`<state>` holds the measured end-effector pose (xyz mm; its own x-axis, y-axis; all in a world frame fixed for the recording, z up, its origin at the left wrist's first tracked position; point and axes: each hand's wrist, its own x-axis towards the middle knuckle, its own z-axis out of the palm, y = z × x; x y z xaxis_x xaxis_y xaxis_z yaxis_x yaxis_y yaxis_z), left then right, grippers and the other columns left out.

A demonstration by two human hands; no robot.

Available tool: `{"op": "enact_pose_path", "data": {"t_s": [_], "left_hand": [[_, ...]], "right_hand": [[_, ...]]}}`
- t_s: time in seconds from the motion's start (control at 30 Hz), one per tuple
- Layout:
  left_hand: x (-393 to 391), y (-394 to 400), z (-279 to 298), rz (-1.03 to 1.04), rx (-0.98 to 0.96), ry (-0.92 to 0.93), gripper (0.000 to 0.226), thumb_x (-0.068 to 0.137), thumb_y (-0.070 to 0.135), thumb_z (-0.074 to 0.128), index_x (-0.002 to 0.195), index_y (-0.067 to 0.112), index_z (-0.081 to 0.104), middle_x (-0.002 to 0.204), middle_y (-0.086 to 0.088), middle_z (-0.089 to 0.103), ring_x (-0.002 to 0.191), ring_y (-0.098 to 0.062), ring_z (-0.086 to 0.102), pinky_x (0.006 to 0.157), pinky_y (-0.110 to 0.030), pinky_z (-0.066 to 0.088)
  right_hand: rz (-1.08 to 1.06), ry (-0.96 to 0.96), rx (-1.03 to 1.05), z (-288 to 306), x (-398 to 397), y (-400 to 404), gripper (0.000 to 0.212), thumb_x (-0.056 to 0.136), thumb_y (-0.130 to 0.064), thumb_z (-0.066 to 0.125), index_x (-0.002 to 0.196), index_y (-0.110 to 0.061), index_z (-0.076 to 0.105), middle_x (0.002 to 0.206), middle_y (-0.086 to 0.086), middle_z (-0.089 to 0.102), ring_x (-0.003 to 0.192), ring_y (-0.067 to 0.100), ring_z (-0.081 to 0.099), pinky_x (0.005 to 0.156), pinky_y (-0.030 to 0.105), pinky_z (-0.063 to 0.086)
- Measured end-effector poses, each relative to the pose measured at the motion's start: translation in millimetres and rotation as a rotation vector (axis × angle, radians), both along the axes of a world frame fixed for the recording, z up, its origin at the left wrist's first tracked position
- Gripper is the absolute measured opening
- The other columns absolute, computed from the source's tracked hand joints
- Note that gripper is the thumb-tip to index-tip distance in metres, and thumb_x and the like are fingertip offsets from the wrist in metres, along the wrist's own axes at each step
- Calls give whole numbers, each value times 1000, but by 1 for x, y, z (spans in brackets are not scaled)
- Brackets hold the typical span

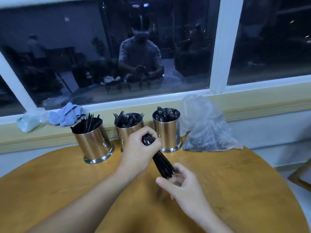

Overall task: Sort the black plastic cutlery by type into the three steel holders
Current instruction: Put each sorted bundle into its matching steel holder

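While three steel holders stand in a row at the far edge of the surface (235, 174), the left holder (94, 142) carries what look like knives, the middle holder (125, 132) forks, and the right holder (168, 132) spoons. The left hand (139, 152) grips a bundle of spoons (161, 158) around the bowls, its long axis running down toward the right hand (181, 184), whose loosely curled fingers touch the handle ends. I judge the spoon holder is nearest, just behind the left hand.
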<state>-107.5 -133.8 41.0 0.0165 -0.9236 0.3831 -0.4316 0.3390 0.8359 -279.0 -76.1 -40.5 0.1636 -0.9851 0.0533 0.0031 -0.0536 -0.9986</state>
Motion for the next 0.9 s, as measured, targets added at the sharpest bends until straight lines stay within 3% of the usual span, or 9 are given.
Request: {"op": "enact_pose_path", "data": {"t_s": [0.07, 0.17, 0.3, 0.43, 0.6, 0.7, 0.77, 0.83, 0.9], "left_hand": [[0, -41, 26, 42, -47, -45, 15, 91, 11, 78, 81, 18, 68, 74, -5, 67, 62, -13, 55, 56, -36, 47], [-2, -104, 69, 112, -149, -96, 10, 89, 16, 76, 82, 19, 70, 76, 0, 70, 65, -9, 57, 62, -26, 46], [-11, -174, 98, 185, -220, -215, 9, 87, 24, 75, 79, 25, 69, 68, 13, 65, 63, -7, 55, 61, -26, 43], [-26, -214, 87, 184, -177, -314, 7, 83, 28, 73, 78, 26, 69, 71, 10, 69, 68, -13, 62, 63, -32, 50], [-39, -225, 51, 163, -88, -451, 7, 83, 31, 74, 80, 26, 69, 79, 10, 72, 79, -11, 67, 65, -31, 51], [-36, -223, 30, 128, -68, -454, 13, 89, 36, 74, 81, 26, 72, 82, 10, 74, 83, -11, 68, 77, -38, 59], [-33, -221, 17, 68, -54, -501, 19, 93, 45, 73, 84, 29, 73, 83, 11, 74, 84, -12, 69, 79, -39, 59], [-32, -215, 6, 49, -77, -600, 28, 97, 59, 65, 91, 32, 72, 85, 11, 73, 87, -18, 67, 78, -40, 57], [-33, -211, -2, 36, -123, -665, 39, 101, 68, 53, 101, 35, 73, 95, 12, 72, 102, -21, 59, 88, -43, 53]], "right_hand": [[-96, 29, -44, -1, -11, -31, 31, 84, -40, 93, 108, -32, 75, 91, -5, 78, 84, 13, 72, 83, 34, 57], [-220, 196, -97, -3, -23, -85, 45, 88, -43, 88, 127, -37, 66, 121, -15, 72, 110, 1, 68, 101, 32, 57], [-235, 376, -158, -9, -23, -139, 77, 90, -51, 83, 153, -35, 43, 141, -20, 52, 128, -2, 56, 110, 32, 52], [-267, 441, -213, -16, -16, -163, 87, 94, -48, 80, 163, -33, 29, 153, -18, 40, 137, 1, 46, 115, 28, 44], [-270, 460, -266, -29, -11, -170, 88, 97, -37, 80, 164, -33, 24, 150, -25, 30, 133, -9, 35, 101, -2, 24], [-279, 446, -256, -31, -8, -172, 89, 96, -35, 81, 164, -32, 25, 153, -18, 36, 137, -5, 39, 106, 6, 28], [-280, 443, -263, -32, -5, -174, 87, 95, -33, 82, 163, -32, 27, 152, -16, 38, 136, -7, 39, 105, 3, 27], [-274, 432, -278, -32, -3, -176, 82, 95, -31, 82, 159, -35, 31, 150, -17, 39, 134, -14, 38, 104, -2, 26], [-276, 426, -299, -32, -2, -177, 79, 94, -30, 82, 156, -36, 34, 149, -16, 41, 138, -9, 39, 110, 5, 31]]}}
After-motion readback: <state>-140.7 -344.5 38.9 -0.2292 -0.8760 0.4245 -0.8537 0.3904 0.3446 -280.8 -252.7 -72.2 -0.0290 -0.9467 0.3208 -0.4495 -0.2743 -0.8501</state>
